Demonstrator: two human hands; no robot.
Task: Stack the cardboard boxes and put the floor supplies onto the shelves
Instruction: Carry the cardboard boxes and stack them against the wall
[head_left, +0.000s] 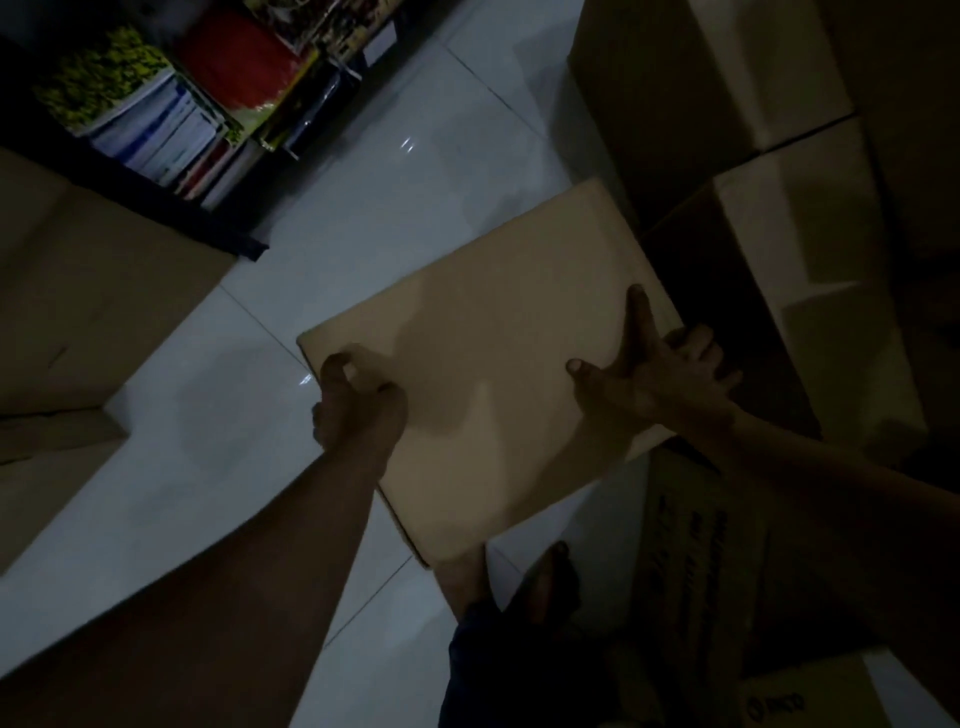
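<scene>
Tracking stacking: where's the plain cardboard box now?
The box is mid-frame in the head view, over the tiled floor, left hand gripping its left corner, right hand its right edge, beside stacked boxes.

Left hand (358, 400) and right hand (660, 379) bare, forearms (234, 571) bare to the picture's edge; a dark blue garment (498, 660) covers the upper legs.

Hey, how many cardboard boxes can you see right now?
6. Held box, centre, gripped by left hand and right hand; left box, far left; top-right box; mid-right box; printed box, lower right; corner box, bottom right. Darkness may hide more.
</scene>
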